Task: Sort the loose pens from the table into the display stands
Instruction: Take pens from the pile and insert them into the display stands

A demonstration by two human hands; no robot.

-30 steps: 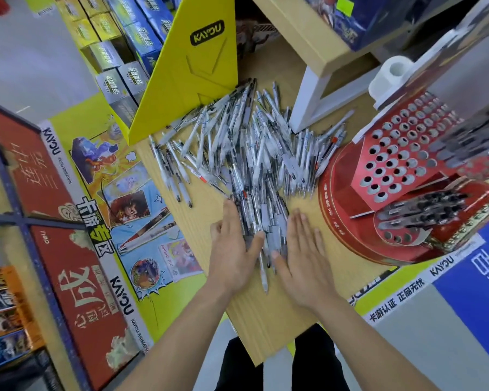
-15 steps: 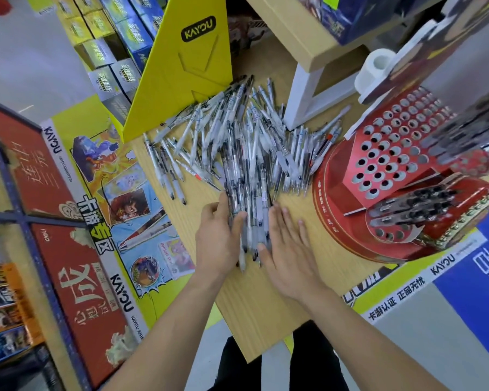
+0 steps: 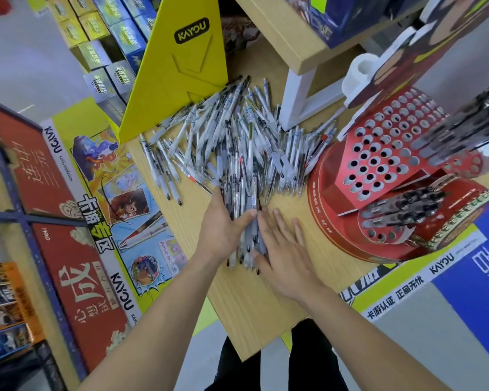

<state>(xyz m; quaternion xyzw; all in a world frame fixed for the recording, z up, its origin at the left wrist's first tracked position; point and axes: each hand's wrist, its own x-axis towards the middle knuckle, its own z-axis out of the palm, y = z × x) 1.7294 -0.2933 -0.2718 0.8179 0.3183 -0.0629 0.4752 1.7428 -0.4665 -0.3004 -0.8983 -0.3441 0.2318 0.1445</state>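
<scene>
A big heap of loose clear and white pens (image 3: 237, 148) covers the middle of the wooden table (image 3: 254, 311). A bundle of pens (image 3: 244, 210) lies between my hands at the heap's near edge. My left hand (image 3: 223, 227) wraps around the bundle from the left, thumb over its top. My right hand (image 3: 285, 249) lies flat on the table with straight fingers pressing against the bundle's right side. The red display stand (image 3: 378, 153) with rows of round holes sits to the right, with dark pens stuck in its lower tier (image 3: 401, 210) and upper right.
A yellow KAYOU cardboard panel (image 3: 181, 66) leans at the heap's far left. A white shelf leg (image 3: 297, 97) and wooden shelf (image 3: 291, 32) rise behind the heap. A white roll (image 3: 359, 71) stands behind the stand. Boxed goods and posters fill the left side below the table.
Both hands have closed in on a bundle of pens and squeezed it narrower. The left thumb now lies over the bundle, and the view has shifted slightly.
</scene>
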